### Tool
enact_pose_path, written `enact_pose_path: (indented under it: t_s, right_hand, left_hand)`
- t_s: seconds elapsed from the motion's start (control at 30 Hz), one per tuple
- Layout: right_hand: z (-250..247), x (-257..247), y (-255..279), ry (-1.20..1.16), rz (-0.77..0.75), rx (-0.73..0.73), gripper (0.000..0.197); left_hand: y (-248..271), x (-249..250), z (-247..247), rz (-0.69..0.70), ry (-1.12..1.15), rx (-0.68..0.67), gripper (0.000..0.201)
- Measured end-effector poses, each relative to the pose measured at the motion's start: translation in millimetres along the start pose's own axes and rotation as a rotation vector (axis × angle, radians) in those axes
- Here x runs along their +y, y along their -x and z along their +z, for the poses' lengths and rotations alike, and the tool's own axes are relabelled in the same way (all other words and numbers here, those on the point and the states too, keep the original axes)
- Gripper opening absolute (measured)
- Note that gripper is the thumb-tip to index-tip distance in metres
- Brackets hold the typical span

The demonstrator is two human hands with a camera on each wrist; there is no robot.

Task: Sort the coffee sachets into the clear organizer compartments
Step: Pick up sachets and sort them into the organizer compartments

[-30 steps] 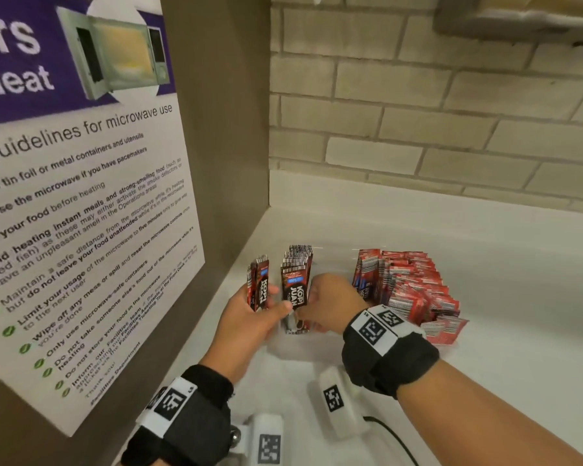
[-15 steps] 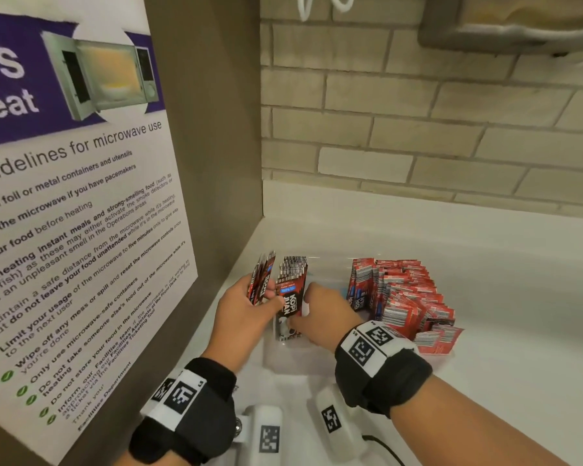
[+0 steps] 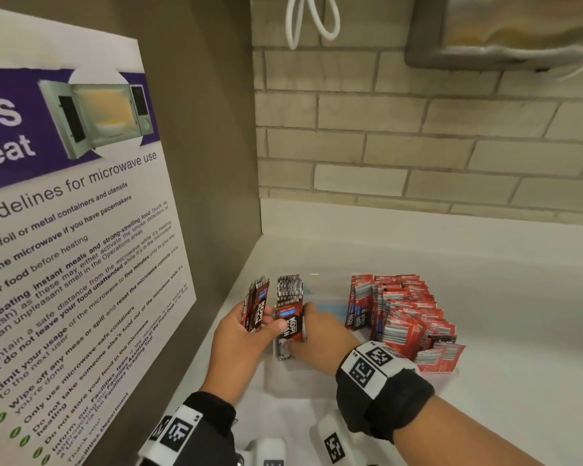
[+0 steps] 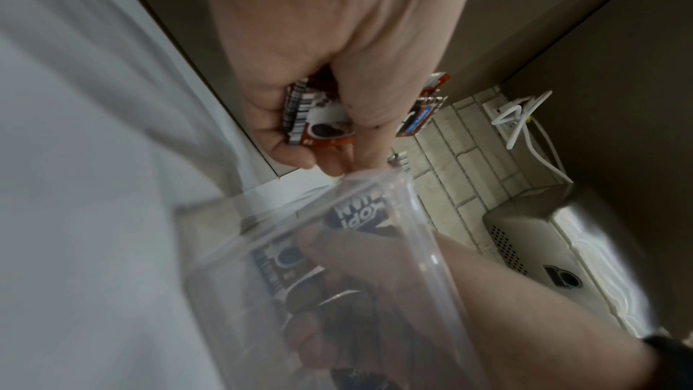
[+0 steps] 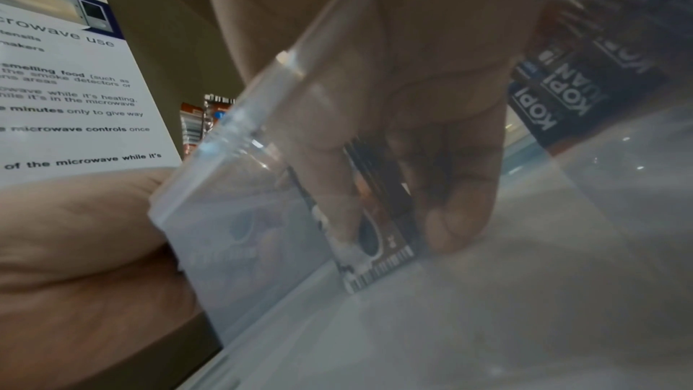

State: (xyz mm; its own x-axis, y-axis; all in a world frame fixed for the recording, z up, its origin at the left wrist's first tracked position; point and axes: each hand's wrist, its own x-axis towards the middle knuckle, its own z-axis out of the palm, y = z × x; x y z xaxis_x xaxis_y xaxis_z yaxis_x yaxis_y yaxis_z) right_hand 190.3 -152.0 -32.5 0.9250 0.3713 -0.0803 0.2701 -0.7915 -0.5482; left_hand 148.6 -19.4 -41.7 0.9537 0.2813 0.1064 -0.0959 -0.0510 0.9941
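Now left hand grips spare sachets; right hand pinches a sachet stack inside the clear organizer

Left hand grips a small bundle of dark red coffee sachets; right hand curls around another sachet stack, wrists banded.

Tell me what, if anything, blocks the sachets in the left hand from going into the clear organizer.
The left hand grips a few sachets just left of the clear organizer. The right hand holds a dark stack upright in the nearest compartment, filling the spot beside them. Nothing else visible intervenes.
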Motion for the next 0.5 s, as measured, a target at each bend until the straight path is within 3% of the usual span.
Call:
enact_pose_path:
  t_s: [0.2,0.5]
  right_hand:
    - [-3.6,-0.7,5.1,-0.036,0.039,-0.014,0.052]
    - [-3.4,-0.8,4.5,-0.074,0.064,-0.007,0.052]
  left_hand:
    - [6.2,5.2,-0.3,-0.049,0.099,0.025,0.009]
    - [7.6,7.2,-5.8,-0.105,0.117,0.048,0.012]
